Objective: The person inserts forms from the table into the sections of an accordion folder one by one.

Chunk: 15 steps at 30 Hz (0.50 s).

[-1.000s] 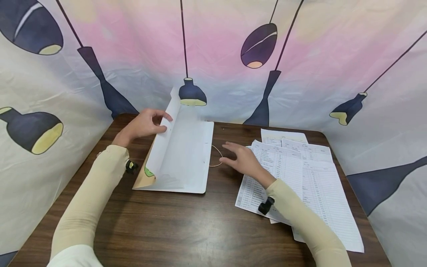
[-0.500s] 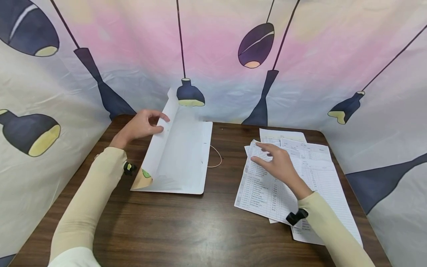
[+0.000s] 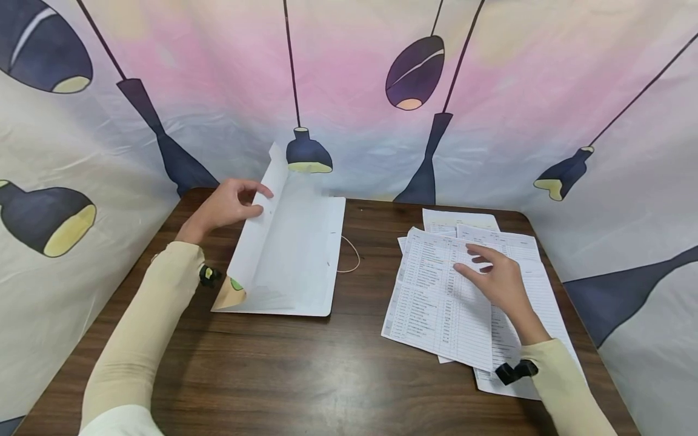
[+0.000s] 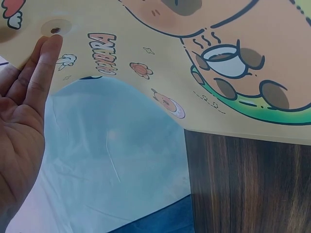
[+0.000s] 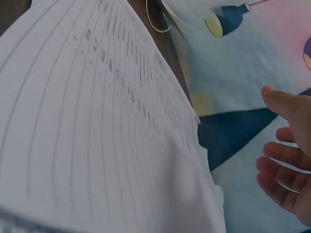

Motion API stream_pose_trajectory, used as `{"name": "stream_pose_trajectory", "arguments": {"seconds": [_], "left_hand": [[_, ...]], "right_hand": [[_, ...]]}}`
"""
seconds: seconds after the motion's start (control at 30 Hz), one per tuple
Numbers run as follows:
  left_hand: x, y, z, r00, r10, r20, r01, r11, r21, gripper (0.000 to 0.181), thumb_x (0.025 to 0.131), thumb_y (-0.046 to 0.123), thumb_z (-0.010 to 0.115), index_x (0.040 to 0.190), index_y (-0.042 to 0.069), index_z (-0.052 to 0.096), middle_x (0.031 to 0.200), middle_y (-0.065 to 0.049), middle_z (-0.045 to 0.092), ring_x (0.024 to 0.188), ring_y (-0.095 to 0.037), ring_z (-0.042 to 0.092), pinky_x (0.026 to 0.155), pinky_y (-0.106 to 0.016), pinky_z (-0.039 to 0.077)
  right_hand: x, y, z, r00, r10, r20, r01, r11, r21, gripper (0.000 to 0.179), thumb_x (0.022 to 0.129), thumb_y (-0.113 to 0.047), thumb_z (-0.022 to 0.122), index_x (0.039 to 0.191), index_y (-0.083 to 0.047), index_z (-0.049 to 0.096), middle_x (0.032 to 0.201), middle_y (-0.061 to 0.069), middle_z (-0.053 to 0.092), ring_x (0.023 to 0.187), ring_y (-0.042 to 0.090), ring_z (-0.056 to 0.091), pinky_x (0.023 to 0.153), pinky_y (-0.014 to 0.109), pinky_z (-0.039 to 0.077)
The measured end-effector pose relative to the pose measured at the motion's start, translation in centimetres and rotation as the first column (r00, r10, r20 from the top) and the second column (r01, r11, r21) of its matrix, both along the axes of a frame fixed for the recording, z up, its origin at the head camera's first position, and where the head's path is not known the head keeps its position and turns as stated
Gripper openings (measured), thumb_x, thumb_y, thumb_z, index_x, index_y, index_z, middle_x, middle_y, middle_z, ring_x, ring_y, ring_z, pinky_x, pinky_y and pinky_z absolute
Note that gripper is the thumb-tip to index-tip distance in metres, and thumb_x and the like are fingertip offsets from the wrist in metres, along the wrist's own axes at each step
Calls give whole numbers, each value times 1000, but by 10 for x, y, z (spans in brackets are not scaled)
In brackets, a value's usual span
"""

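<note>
A paper file folder (image 3: 300,260) lies on the left half of the table with its cover raised and its white inside showing. My left hand (image 3: 229,201) pinches the raised cover at its left edge. Seen in the left wrist view, the cover's outside (image 4: 160,48) has a cartoon animal print, and my fingertips press it beside a small round hole; the thumb is hidden. My right hand (image 3: 498,278) hovers over the printed sheets (image 3: 425,290) on the right, fingers loosely bent and nothing in them. It stands apart from the paper in the right wrist view.
A thin elastic loop (image 3: 355,254) sticks out from the folder's right edge. Several lined sheets overlap in an uneven pile, spreading towards the table's right edge. A fabric backdrop (image 3: 354,79) with painted lamps rises right behind the brown wooden table (image 3: 305,375).
My right hand has moved right, from beside the elastic loop to over the sheets. My left hand keeps its pinch on the cover, which stays raised.
</note>
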<state>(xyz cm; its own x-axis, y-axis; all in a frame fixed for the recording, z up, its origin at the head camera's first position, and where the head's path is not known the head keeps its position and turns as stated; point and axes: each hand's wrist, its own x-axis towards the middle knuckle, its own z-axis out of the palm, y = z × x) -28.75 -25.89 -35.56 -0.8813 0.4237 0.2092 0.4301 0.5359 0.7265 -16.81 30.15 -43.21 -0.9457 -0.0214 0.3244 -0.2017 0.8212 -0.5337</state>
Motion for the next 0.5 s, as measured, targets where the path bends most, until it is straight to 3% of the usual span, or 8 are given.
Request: {"name": "stream_pose_trajectory", "arguments": {"seconds": [0.27,0.5], "left_hand": [[1,-2,-1,1000,-2,-21,2,1000,5,30,89,2,66,118,7,74,65,-7,50,55,-13,38,56,-29,38],[-1,-3,-2,999,7,-34,-7,1000,2,30,89,-2,64,118,1,72,63,-7,45,55,-14,36,54,-29,35]], "right_hand": [[14,25,-12,986,-110,125,111,994,-1,67,90,-42,77,140,-1,60,132,26,63,110,47,66,82,58,55],[19,42,-23,937,-205,281,214,977,-1,77,90,-51,74,146,-1,54,140,26,57,118,47,60,82,52,52]]}}
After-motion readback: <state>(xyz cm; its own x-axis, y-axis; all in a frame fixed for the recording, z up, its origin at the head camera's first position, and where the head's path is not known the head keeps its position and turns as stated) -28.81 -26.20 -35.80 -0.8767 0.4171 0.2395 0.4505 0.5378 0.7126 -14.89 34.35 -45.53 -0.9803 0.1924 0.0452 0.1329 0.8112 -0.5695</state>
